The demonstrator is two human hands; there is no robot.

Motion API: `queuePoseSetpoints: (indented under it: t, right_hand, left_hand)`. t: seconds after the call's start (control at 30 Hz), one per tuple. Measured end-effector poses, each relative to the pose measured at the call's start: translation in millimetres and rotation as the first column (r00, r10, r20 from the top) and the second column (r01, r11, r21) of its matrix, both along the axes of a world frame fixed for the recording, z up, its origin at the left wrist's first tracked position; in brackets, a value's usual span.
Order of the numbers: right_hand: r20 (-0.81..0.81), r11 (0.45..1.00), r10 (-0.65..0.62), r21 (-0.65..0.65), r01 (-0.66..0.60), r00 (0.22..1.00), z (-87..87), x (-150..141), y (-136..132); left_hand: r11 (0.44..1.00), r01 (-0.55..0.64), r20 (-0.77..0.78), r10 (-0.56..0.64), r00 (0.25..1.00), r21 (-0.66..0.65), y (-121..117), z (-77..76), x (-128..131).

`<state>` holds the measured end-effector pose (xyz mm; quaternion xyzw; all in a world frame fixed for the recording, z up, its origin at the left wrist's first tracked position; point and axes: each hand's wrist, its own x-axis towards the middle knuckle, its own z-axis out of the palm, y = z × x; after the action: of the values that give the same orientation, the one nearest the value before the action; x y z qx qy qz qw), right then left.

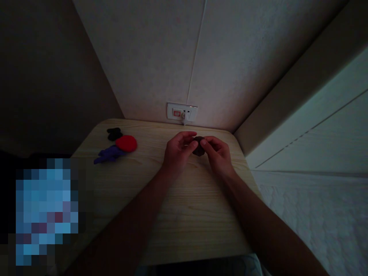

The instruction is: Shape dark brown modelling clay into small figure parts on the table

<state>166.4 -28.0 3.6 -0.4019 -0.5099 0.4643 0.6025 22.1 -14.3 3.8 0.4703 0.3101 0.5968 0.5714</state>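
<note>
A small dark brown lump (pixel 199 148), which looks like modelling clay, is pinched between both hands above the wooden tabletop. My left hand (pixel 178 150) holds its left side, thumb on the near face and fingers curled behind. From the right, my right hand (pixel 219 152) grips it with the thumb pressed on top and the fingers bent around. Some of the lump is covered by the fingers. Off to the left lie a flat red round piece (pixel 126 143), a purple piece with finger-like lobes (pixel 110 154) and a small black piece (pixel 114 133), grouped close together.
The pale wooden tabletop (pixel 184 214) has rounded far corners and meets the wall. A wall socket (pixel 181 112) with a plug in it sits just above the far edge. White cabinetry (pixel 310 126) stands on the right. A pixelated blue patch (pixel 46 207) hides the lower left.
</note>
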Motion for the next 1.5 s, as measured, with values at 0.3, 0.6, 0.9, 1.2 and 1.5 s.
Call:
queuePoseSetpoints:
  t: [0.3, 0.6, 0.9, 1.2, 1.5]
  right_hand:
    - [-0.098, 0.997, -0.070, -0.030, 0.068, 0.993, -5.7, 1.7, 5.1]
    - [-0.015, 0.985, -0.163, 0.053, 0.164, 0.986, -1.1, -0.5, -1.2]
    - [0.090, 0.986, -0.161, 0.060, 0.156, 0.983, -3.0, -0.5, -2.9]
    - [0.374, 0.930, -0.269, 0.342, 0.138, 0.887, -10.5, 4.1, -6.2]
    - [0.475, 0.911, -0.269, 0.407, 0.061, 0.838, -4.2, 6.9, -5.4]
  left_hand:
    - [0.999, 0.000, 0.046, 0.003, 0.999, -0.053, -0.8, 1.6, 0.7]
    - [0.997, -0.010, 0.052, 0.014, 0.999, -0.071, 0.6, 1.4, -0.2]
    - [0.998, -0.005, 0.083, 0.010, 0.996, -0.066, 1.8, -0.9, -0.2]
    - [0.993, 0.000, 0.071, 0.008, 0.997, -0.117, 0.9, -1.5, 1.4]
    - [0.984, -0.047, 0.142, 0.072, 0.987, -0.171, 1.6, 1.9, 0.0]
